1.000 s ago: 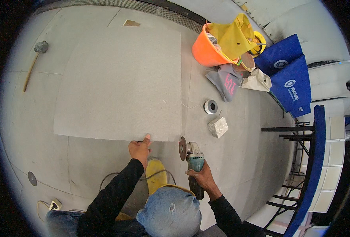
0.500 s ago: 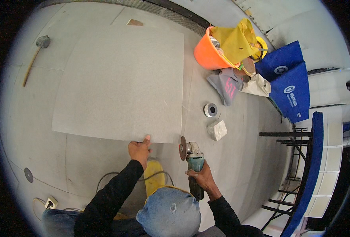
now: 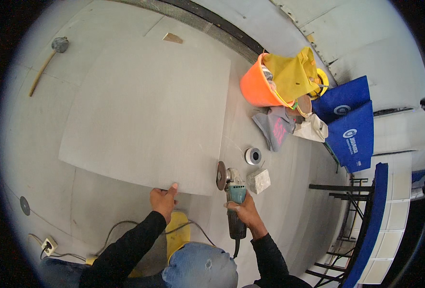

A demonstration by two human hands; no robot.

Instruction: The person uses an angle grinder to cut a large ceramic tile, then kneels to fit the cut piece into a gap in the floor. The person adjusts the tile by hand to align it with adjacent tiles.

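A large pale grey board [image 3: 147, 115] lies over the floor in front of me. My left hand [image 3: 164, 203] grips its near edge, thumb on top and the fingers at the edge, partly hidden. My right hand [image 3: 245, 211] is wrapped round the body of a teal and black angle grinder [image 3: 236, 194]. The grinder's brown disc [image 3: 221, 175] stands upright beside the board's right edge, close to the near corner. Whether disc and board touch, I cannot tell. Behind the grinder trails its dark cord.
A mallet [image 3: 59, 45] lies far left, a loose disc [image 3: 24, 205] and socket block [image 3: 49, 245] near left. Right of the board are a tape roll [image 3: 253, 156], a pale block [image 3: 258, 181] and an orange bucket [image 3: 256, 85]. A blue-topped black metal frame [image 3: 376, 206] stands far right.
The grinder has moved slightly up along the board's right edge, away from the near corner. My left hand still holds the near edge. The whole view has tilted a little.
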